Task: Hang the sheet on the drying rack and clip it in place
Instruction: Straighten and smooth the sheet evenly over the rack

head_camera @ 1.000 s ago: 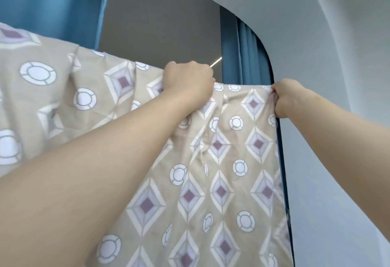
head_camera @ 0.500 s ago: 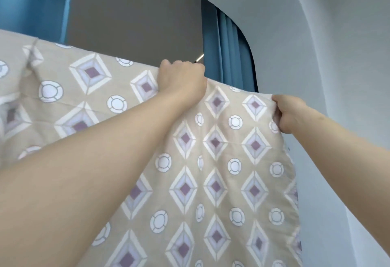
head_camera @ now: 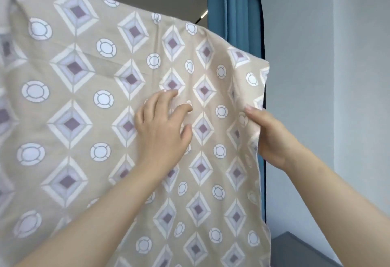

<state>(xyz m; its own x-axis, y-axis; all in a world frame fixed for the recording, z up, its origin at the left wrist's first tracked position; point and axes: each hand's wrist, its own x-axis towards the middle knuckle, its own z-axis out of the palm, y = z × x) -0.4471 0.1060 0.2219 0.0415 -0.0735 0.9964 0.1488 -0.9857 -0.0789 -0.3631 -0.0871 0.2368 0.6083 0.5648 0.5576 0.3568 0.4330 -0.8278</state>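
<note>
Beige fabric sheet [head_camera: 84, 118] with a purple-centred diamond and white ring print hangs draped over a top support that's hidden under the cloth. Its top edge slopes down from upper left to the upper right corner, and the cloth fills most of the view down to the bottom. Left hand [head_camera: 162, 127] lies against the sheet's front face, about mid-height, right of centre: fingers [head_camera: 162, 99] spread and roughly straight, tips touching the cloth, thumb out to the side, nothing gripped. Right hand [head_camera: 272, 137] holds the sheet's right side edge, below the upper right corner: thumb on the front face, other fingers behind the cloth and out of sight, edge pinched between them. Cloth is bunched and folded a little around that grip, and a few creases run down from the top edge. Both forearms are bare, reaching up from the bottom. Behind the sheet: blue pleated curtain [head_camera: 232, 13] upper right, pale grey wall [head_camera: 327, 76] to the right, dark grey flat surface [head_camera: 299, 252] in the bottom right corner. The rack is covered, so cannot tell where it runs.
</note>
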